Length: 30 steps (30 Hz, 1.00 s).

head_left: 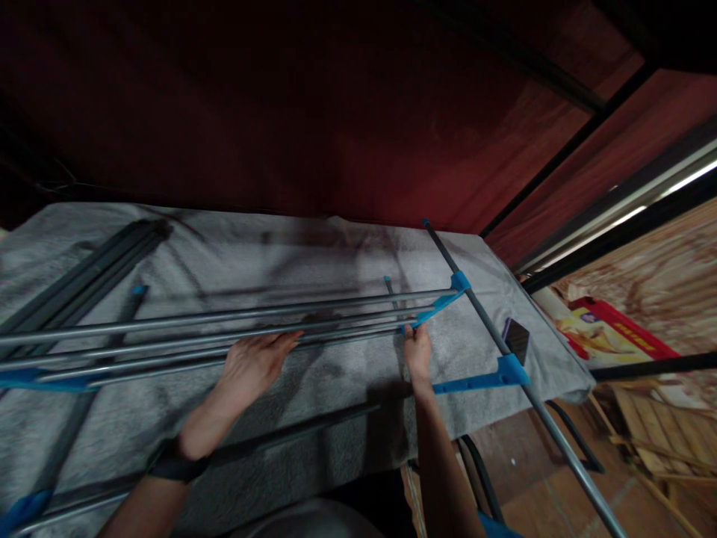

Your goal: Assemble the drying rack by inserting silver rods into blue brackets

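Observation:
A rack of grey metal tubes [184,324] with blue plastic brackets lies on a cloth-covered surface. My left hand [255,368] is closed over the lower tubes, back of the hand up; its fingers point right and partly hide where they grip. My right hand [417,351] pinches the lower end of the right-hand blue bracket [444,301], where the tubes end. That bracket joins a long slanting pole [487,323]. Lower on this pole, a second blue bracket [476,383] juts left. Another blue bracket [61,379] holds the tubes at the left.
Several dark grey bars [84,276] lie at the back left of the grey cloth [336,258]. A phone [516,340] rests beside the pole. Dark red fabric [314,112] hangs behind. On the right are a red and yellow box [610,332] and a wooden slatted piece [661,426].

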{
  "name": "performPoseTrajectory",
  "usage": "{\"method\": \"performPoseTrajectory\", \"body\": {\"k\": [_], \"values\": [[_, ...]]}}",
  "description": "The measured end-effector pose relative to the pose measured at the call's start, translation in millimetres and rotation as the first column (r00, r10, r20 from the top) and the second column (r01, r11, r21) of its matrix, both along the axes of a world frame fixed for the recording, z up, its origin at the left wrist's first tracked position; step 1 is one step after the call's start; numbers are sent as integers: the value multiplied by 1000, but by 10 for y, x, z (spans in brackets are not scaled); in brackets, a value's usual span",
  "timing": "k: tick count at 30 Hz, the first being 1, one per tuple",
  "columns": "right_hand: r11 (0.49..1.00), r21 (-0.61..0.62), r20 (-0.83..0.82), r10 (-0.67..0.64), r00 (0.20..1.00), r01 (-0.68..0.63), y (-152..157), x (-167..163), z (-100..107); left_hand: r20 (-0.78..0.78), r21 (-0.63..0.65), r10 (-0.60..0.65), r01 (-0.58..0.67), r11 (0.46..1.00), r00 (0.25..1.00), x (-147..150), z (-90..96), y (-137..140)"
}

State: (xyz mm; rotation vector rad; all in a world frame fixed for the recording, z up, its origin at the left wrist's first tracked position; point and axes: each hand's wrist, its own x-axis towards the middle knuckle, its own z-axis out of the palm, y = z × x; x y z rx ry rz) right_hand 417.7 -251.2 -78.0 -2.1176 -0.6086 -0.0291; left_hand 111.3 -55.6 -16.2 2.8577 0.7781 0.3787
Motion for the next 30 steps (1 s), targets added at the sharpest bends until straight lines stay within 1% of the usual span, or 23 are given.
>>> {"method": "performPoseTrajectory", "body": {"k": [6,11,15,21,24,27,30], "values": [[1000,-13,43,-7,999,7,12,-51,-28,13,-2,13,-13,1000,1000,-35,-35,14],[998,-29,72,-50,996,52,33,-72,-72,38,-13,19,-19,1000,999,-20,33,-21],[996,-52,85,-73,994,78,39,-74,-86,59,6,43,-43,999,997,-4,79,-56],[990,-59,98,-121,988,127,81,-125,-93,47,22,85,-87,996,995,3,79,-93],[988,-53,96,-141,985,146,107,-154,-111,70,1,87,-87,996,994,8,83,-102],[989,-34,82,-140,987,143,108,-147,-129,99,-6,70,-69,998,993,10,94,-102],[996,-1,56,-93,994,94,73,-109,-146,81,27,39,-41,999,996,-7,99,-93]]}}
